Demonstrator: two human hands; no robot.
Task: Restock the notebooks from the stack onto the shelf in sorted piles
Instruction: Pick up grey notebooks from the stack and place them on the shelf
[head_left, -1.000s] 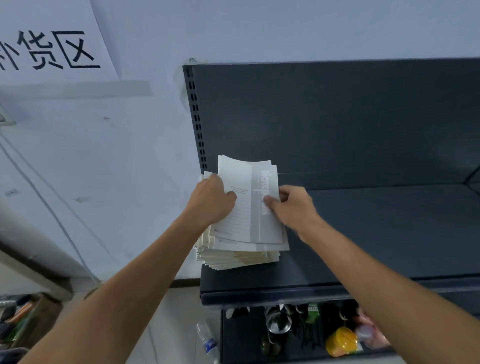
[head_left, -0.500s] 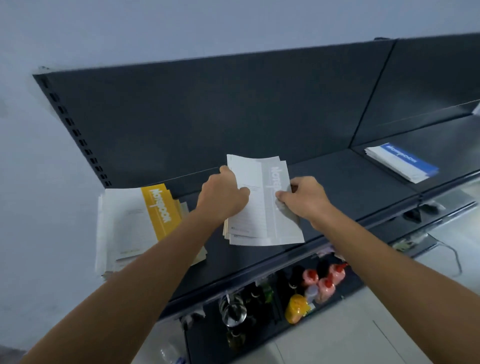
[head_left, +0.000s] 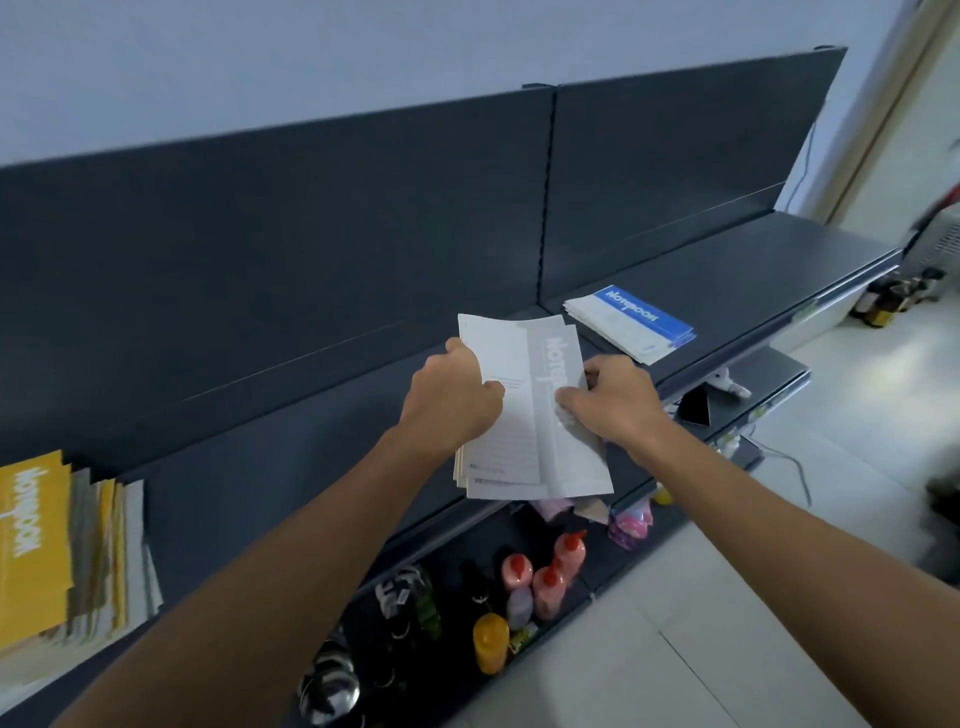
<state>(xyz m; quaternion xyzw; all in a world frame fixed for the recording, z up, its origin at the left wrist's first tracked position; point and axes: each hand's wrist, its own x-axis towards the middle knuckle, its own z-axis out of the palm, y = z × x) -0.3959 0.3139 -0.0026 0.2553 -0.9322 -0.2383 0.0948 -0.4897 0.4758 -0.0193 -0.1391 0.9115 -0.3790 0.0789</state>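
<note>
Several thin grey notebooks (head_left: 519, 415) sit between the two hands in the head view, the only view there is. The left hand (head_left: 452, 400) curls round the bundle's left long edge with its thumb on the top cover. The right hand (head_left: 613, 400) pinches the right edge across the grey title band. The bundle hangs low over the dark shelf (head_left: 260, 467), near its front lip. Whether its underside touches the shelf cannot be told. These look like soft-cover books: light, floppy and probably slick-faced, since the lower ones are fanned out a little below the top one and the far edge lifts slightly. I judge that a grip on both long edges, thumbs above and fingers beneath, would keep them squared, while a one-handed hold at a corner would likely let them sag and slide apart. Beyond the right hand and to its right lies a blue pile (head_left: 631, 322). Well away to the left of the left hand is the stack (head_left: 47, 545), with a yellow cover on top. The fingers under the bundle are hidden, and the number of books in it cannot be counted. The stack is cut off by the frame edge and smeared, and the small print on the covers is unreadable. Bottles (head_left: 545, 577) below the hands are partly masked by the shelf lip.
</note>
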